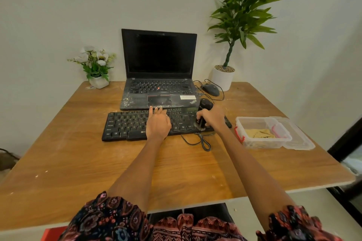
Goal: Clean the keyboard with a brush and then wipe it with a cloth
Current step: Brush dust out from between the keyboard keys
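While your left hand [158, 123] is lying flat on keyboard [137, 125], fingers straight and pressing mid keys, your right hand [212, 118] is gripping brush [202, 115] upright, fingers curled round handle. Bristles are touching keyboard's right end. Keyboard is sitting on table [78, 162] just before laptop [158, 70]. Cloth is lying in open box [260, 133], right of keyboard. Mouse [210, 89] is resting beside laptop.
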